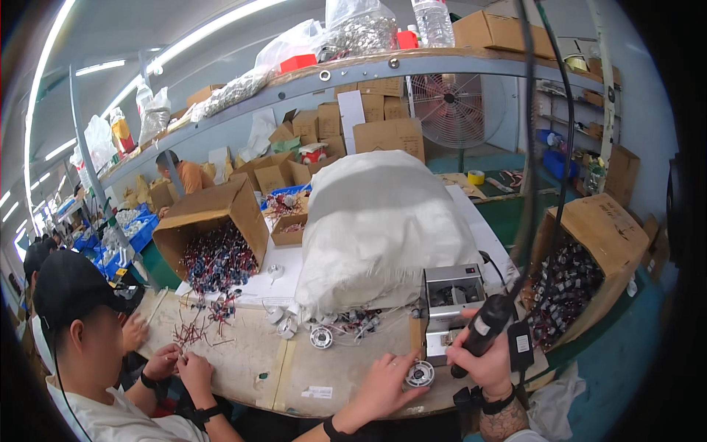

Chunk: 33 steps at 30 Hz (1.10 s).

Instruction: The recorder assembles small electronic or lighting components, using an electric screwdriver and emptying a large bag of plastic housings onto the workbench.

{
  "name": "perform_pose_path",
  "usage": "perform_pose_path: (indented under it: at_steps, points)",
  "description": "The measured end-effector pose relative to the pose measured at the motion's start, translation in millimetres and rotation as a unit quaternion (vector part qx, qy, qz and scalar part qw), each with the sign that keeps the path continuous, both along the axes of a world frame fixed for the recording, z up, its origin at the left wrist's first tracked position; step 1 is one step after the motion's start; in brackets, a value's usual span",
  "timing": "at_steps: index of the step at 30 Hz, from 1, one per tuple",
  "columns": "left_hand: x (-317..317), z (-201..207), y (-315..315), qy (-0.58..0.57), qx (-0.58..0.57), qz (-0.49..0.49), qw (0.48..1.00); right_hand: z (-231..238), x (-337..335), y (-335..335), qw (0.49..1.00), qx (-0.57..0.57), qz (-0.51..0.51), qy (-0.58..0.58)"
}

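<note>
Round part (420,374) lies on beige workbench (250,362), lit tubes (213,31) overhead.

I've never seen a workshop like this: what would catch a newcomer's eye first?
Probably the large bulging white sack in the middle of the view. Next, perhaps, comes the black handheld tool in the right hand, at lower right. At left, a tipped cardboard box spills a heap of small wired parts.

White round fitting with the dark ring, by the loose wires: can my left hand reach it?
Probably yes: bare tan bench lies between the fitting and your left hand, though its fingers seem busy at a silver-and-white disc.
</note>
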<state>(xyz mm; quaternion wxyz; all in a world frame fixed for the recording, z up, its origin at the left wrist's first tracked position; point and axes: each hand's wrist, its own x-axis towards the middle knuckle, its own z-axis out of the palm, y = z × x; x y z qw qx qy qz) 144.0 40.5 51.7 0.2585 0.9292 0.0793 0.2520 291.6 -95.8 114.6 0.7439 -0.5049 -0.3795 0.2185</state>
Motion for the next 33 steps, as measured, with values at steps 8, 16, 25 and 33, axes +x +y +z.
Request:
perform_pose_path:
  at_steps: [8,16,25,33]
  points:
    - [9,10,2,-0.196,-0.690,-0.172,0.676,-23,-6,6,0.998,-0.031,0.032,-0.034]
    - [18,-3,-4,-0.139,-0.743,-0.214,0.618,-37,-4,8,0.991,-0.041,-0.051,-0.116]
    - [17,-12,-7,-0.123,-0.774,-0.272,0.559,-43,-2,9,0.974,-0.055,-0.090,-0.203]
    - [-5,-9,16,-0.135,-0.663,-0.097,0.730,-28,-8,11,0.990,-0.067,0.018,-0.119]
